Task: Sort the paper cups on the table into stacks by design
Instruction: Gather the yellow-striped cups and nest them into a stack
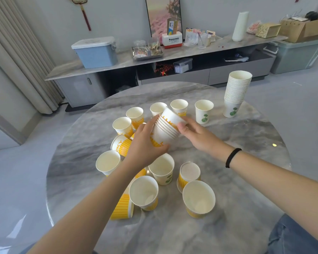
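A short nested stack of white paper cups with yellow ribbed print (166,130) is held tilted above the middle of the frame, the left hand (145,143) wrapped round its base, the right hand (193,132) with its fingers (182,128) closed on the rims. Loose yellow-printed cups (144,192) crowd the round grey marble table (246,180) below. At upper right stands a tall stack of white green-leaf cups (236,94), a single green-leaf cup (203,111) just beside it.
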`<act>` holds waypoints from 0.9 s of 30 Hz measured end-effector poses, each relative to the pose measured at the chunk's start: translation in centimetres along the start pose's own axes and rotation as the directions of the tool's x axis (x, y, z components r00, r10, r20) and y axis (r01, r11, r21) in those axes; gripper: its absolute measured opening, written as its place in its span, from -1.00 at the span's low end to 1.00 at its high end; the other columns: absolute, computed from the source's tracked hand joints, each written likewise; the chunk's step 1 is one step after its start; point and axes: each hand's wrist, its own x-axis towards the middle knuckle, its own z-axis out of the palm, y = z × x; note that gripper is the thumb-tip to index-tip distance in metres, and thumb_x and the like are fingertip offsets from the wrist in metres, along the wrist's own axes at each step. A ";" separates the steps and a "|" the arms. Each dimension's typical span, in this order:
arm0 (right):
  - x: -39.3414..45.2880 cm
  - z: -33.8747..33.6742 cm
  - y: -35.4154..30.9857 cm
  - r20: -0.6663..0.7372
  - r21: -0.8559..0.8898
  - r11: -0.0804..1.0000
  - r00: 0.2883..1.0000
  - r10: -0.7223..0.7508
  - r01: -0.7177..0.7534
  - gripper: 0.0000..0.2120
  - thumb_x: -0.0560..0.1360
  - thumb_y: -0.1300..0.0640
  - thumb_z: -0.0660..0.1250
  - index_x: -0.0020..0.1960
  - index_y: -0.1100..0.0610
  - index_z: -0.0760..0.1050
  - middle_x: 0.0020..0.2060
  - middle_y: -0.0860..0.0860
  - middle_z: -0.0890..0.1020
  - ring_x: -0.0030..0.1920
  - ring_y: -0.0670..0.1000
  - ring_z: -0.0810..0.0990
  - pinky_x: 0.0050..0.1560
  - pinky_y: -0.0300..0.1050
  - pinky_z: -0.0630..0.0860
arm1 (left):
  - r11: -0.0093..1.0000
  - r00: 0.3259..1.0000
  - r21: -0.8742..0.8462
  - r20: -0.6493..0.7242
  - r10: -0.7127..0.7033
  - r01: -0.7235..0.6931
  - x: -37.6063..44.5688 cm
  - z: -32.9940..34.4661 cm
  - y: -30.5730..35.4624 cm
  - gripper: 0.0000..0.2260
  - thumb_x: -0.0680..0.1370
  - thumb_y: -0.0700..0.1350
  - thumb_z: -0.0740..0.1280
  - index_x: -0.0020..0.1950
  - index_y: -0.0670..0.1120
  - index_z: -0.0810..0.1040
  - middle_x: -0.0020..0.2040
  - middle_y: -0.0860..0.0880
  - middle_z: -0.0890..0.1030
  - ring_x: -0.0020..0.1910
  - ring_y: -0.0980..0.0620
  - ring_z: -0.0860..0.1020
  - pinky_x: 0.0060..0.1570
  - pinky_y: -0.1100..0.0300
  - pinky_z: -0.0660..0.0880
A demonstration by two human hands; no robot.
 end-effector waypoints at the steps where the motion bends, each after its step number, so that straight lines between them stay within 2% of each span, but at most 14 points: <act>1: -0.2 0.2 0.0 0.084 -0.057 0.998 0.996 0.018 -0.013 -0.70 0.59 -0.12 0.02 0.30 -0.21 0.27 0.31 -0.16 0.42 0.35 -0.17 0.34 0.42 -0.16 0.27 | 1.000 1.000 -0.024 -0.011 -0.018 0.018 0.1 0.0 -0.1 -0.23 0.32 -0.05 0.49 0.45 0.15 0.22 0.24 0.02 0.39 0.19 0.04 0.43 0.12 0.22 0.37; 3: -0.2 0.3 0.5 0.178 -0.152 0.988 0.982 0.066 -0.039 -0.47 0.51 -0.30 -0.13 0.46 -0.21 0.07 0.52 -0.14 0.07 0.51 -0.14 0.05 0.51 -0.01 0.12 | 0.999 1.000 -0.039 -0.001 -0.026 0.026 0.1 0.0 -0.2 -0.23 0.32 -0.05 0.50 0.45 0.15 0.22 0.23 0.02 0.40 0.18 0.06 0.43 0.11 0.25 0.35; 5: -0.5 0.2 0.8 0.225 -0.197 0.980 0.971 0.080 -0.035 -0.32 0.42 -0.36 -0.15 0.49 -0.18 -0.06 0.54 -0.14 -0.10 0.52 -0.15 -0.08 0.53 0.05 0.03 | 1.000 0.999 -0.014 0.035 -0.008 0.009 -0.2 0.2 -0.2 -0.23 0.33 -0.06 0.49 0.46 0.15 0.21 0.22 0.02 0.41 0.17 0.07 0.41 0.12 0.26 0.33; 7: -0.8 0.1 0.8 0.205 -0.167 0.985 0.976 0.068 -0.033 -0.33 0.45 -0.32 -0.12 0.51 -0.13 -0.08 0.53 -0.14 -0.03 0.51 -0.16 -0.01 0.52 0.03 0.06 | 1.000 0.999 0.006 0.047 -0.001 0.001 -0.3 0.3 -0.2 -0.23 0.34 -0.07 0.49 0.47 0.15 0.20 0.20 0.02 0.40 0.18 0.07 0.39 0.13 0.27 0.31; 8: -1.0 0.1 0.7 0.130 -0.137 0.989 0.988 0.080 -0.062 -0.37 0.49 -0.28 -0.08 0.51 -0.10 -0.05 0.52 -0.10 0.09 0.49 -0.11 0.12 0.50 0.02 0.14 | 1.000 0.999 0.018 0.044 -0.004 0.003 -0.3 0.2 -0.3 -0.23 0.34 -0.06 0.49 0.46 0.15 0.20 0.21 0.01 0.40 0.18 0.06 0.40 0.14 0.25 0.33; 10: -1.3 0.1 0.9 -0.079 -0.131 0.980 0.987 0.139 -0.148 -0.46 0.55 -0.17 0.07 0.47 0.00 0.14 0.36 0.01 0.41 0.32 -0.02 0.42 0.32 -0.07 0.35 | 0.997 0.999 0.077 0.029 -0.023 0.021 -0.1 0.0 -0.6 -0.23 0.33 -0.04 0.48 0.46 0.15 0.20 0.24 -0.04 0.40 0.20 -0.02 0.42 0.20 0.12 0.40; 11: -1.4 0.0 0.9 -0.135 -0.211 0.956 0.974 0.179 -0.205 -0.49 0.53 -0.14 0.16 0.41 0.05 0.25 0.23 0.03 0.50 0.18 -0.02 0.49 0.19 -0.13 0.39 | 0.993 0.999 0.113 0.022 -0.040 0.037 0.0 -0.1 -0.8 -0.23 0.32 -0.03 0.48 0.46 0.16 0.19 0.26 -0.05 0.40 0.22 -0.06 0.42 0.22 0.04 0.42; 13: -1.7 -0.1 0.9 -0.076 -0.465 0.842 0.960 0.271 -0.274 -0.49 0.45 -0.16 0.30 0.29 0.10 0.39 0.10 0.01 0.54 0.05 -0.04 0.48 0.04 -0.19 0.37 | 0.987 0.997 0.141 0.016 -0.078 0.075 0.1 -0.2 -1.3 -0.22 0.32 -0.01 0.49 0.46 0.15 0.19 0.28 -0.07 0.39 0.23 -0.10 0.42 0.21 0.02 0.43; 16: -2.4 0.8 0.5 0.093 -0.662 0.709 0.912 0.400 -0.244 -0.37 0.37 -0.25 0.35 0.30 0.10 0.40 0.19 0.03 0.51 0.15 0.01 0.49 0.05 -0.19 0.38 | 0.984 0.994 0.141 0.014 -0.108 0.105 0.1 -0.2 -1.7 -0.20 0.31 0.00 0.50 0.47 0.12 0.19 0.30 -0.08 0.39 0.24 -0.10 0.42 0.18 0.05 0.41; 18: -2.4 1.4 0.7 0.131 -0.691 0.684 0.890 0.437 -0.234 -0.30 0.34 -0.26 0.38 0.34 0.09 0.36 0.26 0.04 0.48 0.21 0.03 0.49 0.12 -0.17 0.44 | 0.984 0.994 0.141 0.015 -0.112 0.108 0.1 0.0 -1.8 -0.20 0.31 0.00 0.50 0.47 0.12 0.19 0.30 -0.09 0.39 0.25 -0.11 0.42 0.20 0.03 0.42; 20: -2.2 1.8 1.1 0.137 -0.695 0.677 0.878 0.458 -0.245 -0.28 0.31 -0.25 0.41 0.33 0.08 0.35 0.21 0.04 0.50 0.11 0.02 0.51 0.11 -0.07 0.54 | 0.985 0.993 0.137 0.019 -0.113 0.109 0.2 0.1 -1.8 -0.19 0.30 0.01 0.50 0.47 0.12 0.19 0.31 -0.10 0.39 0.26 -0.11 0.42 0.22 0.02 0.42; 23: -2.0 1.6 1.2 0.151 -0.668 0.689 0.856 0.494 -0.280 -0.30 0.30 -0.21 0.45 0.32 0.09 0.37 0.03 0.00 0.47 -0.01 0.01 0.51 -0.06 -0.04 0.63 | 0.985 0.994 0.137 0.024 -0.109 0.105 0.2 0.2 -1.6 -0.19 0.31 0.00 0.50 0.47 0.12 0.18 0.33 -0.10 0.38 0.27 -0.11 0.41 0.24 0.01 0.42; 27: -1.5 0.3 1.2 0.121 -0.658 0.679 0.844 0.523 -0.326 -0.35 0.31 -0.15 0.46 0.30 0.09 0.40 0.00 -0.01 0.48 -0.03 0.03 0.52 -0.24 -0.11 0.60 | 0.986 0.994 0.127 0.018 -0.109 0.106 0.3 0.1 -1.6 -0.19 0.32 0.00 0.50 0.48 0.11 0.18 0.35 -0.09 0.38 0.28 -0.10 0.42 0.24 0.01 0.42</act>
